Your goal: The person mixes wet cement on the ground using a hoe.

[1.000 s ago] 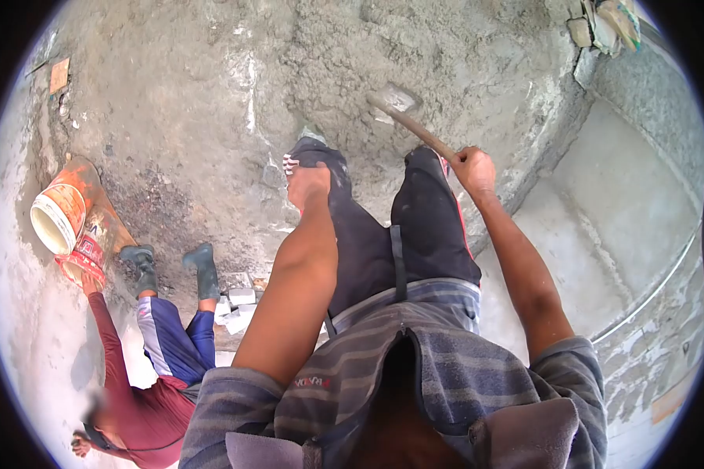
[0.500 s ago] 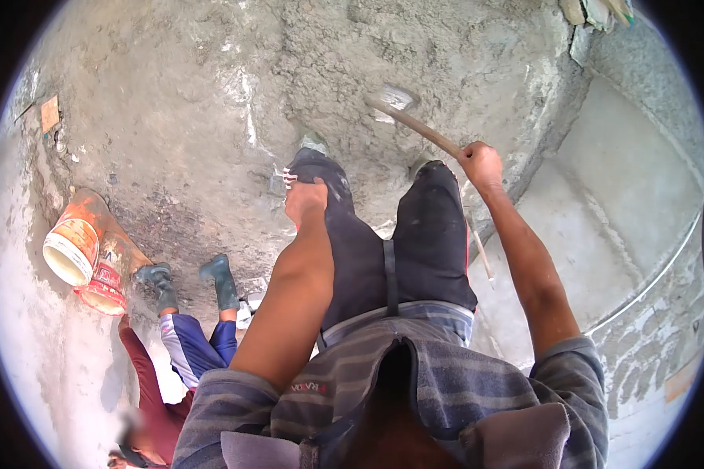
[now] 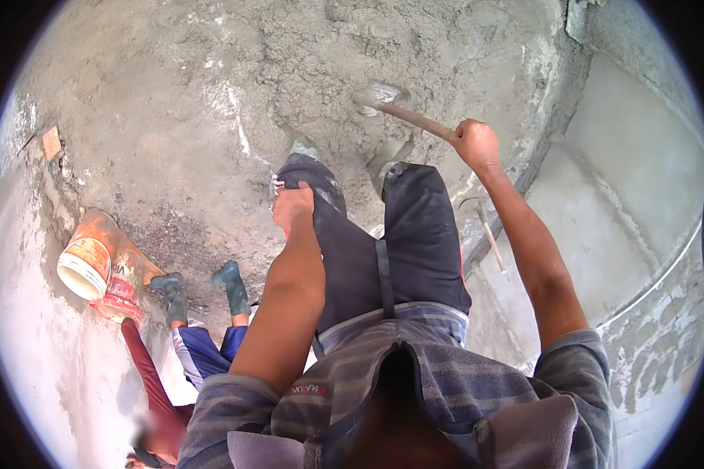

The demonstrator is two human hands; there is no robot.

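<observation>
My right hand (image 3: pixel 475 145) is wrapped round the wooden handle (image 3: pixel 411 119) of what looks like a hoe. The tool's pale metal blade (image 3: pixel 385 92) lies at the handle's far end, partly sunk in the wet grey mortar (image 3: pixel 321 47). Lower down and to the left, my left hand (image 3: pixel 293 205) grips my dark trouser leg (image 3: pixel 314 173) around the knee. Its fingertips are partly hidden on the outer side of the leg. Both my boots stand on the mortar, and the right boot (image 3: pixel 385 162) shows ahead of its knee.
At the left, a co-worker in blue boots (image 3: pixel 231 288) reaches an arm towards an orange-and-white bucket (image 3: pixel 84 262) and a red-and-white bucket (image 3: pixel 121 289). A thin stick with a curved end (image 3: pixel 491 238) lies right of my leg. Smoother concrete (image 3: pixel 602 172) lies beyond a ridge at right.
My right hand and the hoe have shifted slightly up and left in view. My right leg has moved left, bringing its boot into sight. My left hand stays on the knee.
</observation>
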